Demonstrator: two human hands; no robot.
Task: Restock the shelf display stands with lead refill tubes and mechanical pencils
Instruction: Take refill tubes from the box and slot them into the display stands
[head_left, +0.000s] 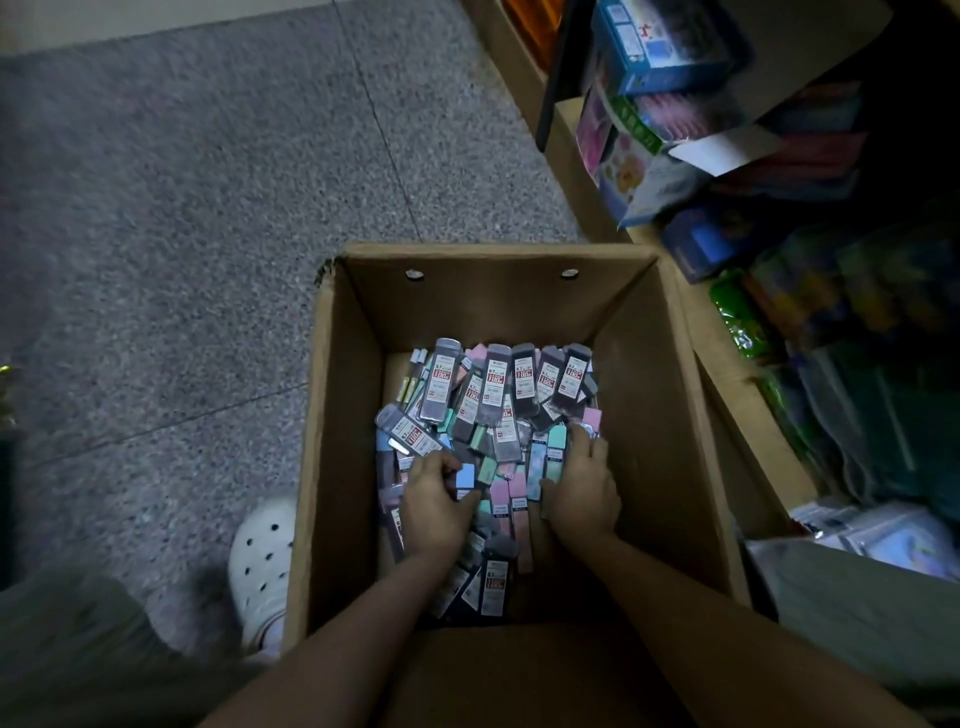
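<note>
An open cardboard box (498, 306) stood on the speckled grey floor (182, 218), and its bottom was heaped with lead refill tubes (493, 395) — flat packs, some dark with red-and-white labels, others pastel blue, pink and green; both of the person's forearms reached down into it. The left hand (434, 506) lay on the near-left part of the heap, its fingers curled around a few tubes, a pale blue one (465, 476) showing just beside the thumb; the right hand (584, 488) lay on the near-right part, fingers bent down over the packs and apparently gathering some (the dim light and the hand's own back hid exactly which). A white perforated clog (260, 561) rested on the floor just left of the box; to the right, low shelves (576, 171) held coloured packaged goods (654, 52) — blurred and dark.
</note>
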